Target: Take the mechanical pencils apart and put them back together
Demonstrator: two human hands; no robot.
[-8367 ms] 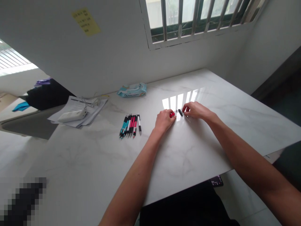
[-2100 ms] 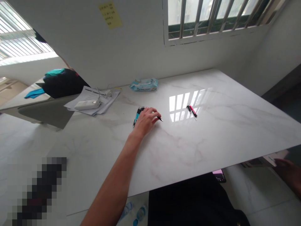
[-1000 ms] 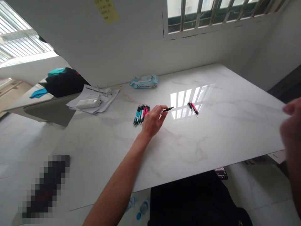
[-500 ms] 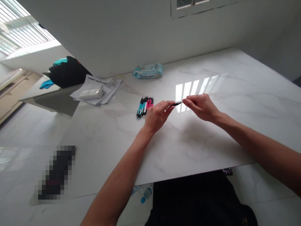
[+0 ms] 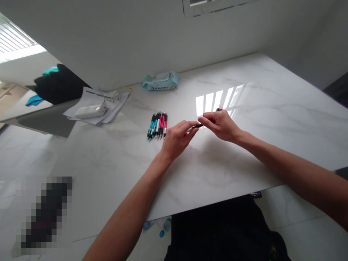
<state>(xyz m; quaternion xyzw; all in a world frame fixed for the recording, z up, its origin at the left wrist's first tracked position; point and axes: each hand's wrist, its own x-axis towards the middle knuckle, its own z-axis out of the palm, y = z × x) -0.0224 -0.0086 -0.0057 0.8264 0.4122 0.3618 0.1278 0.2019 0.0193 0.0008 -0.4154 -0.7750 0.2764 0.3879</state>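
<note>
My left hand (image 5: 178, 139) pinches a slim pen (image 5: 198, 126) between thumb and fingertips, above the marble-patterned table. The pen's black end shows between the two hands. My right hand (image 5: 221, 125) is closed, its thumb and fingers at that black end. A small black and pink thing (image 5: 219, 109) peeks out behind the right knuckles; most of it is hidden, so I cannot tell what it is. Just left of my left hand lies a side-by-side row of several pens (image 5: 157, 125), with teal, white and pink barrels and black grips.
Against the wall stands a pale blue pack of wipes (image 5: 160, 81). Papers (image 5: 108, 112) lie at the back left with a white device (image 5: 91, 111) and cable on top. Window light reflects on the table (image 5: 272, 127). Bottles (image 5: 167, 223) are on the floor beneath the front edge.
My right hand has closed in on the pen and now meets its black end. The black and pink thing has come into view behind it. The whole view has shifted slightly.
</note>
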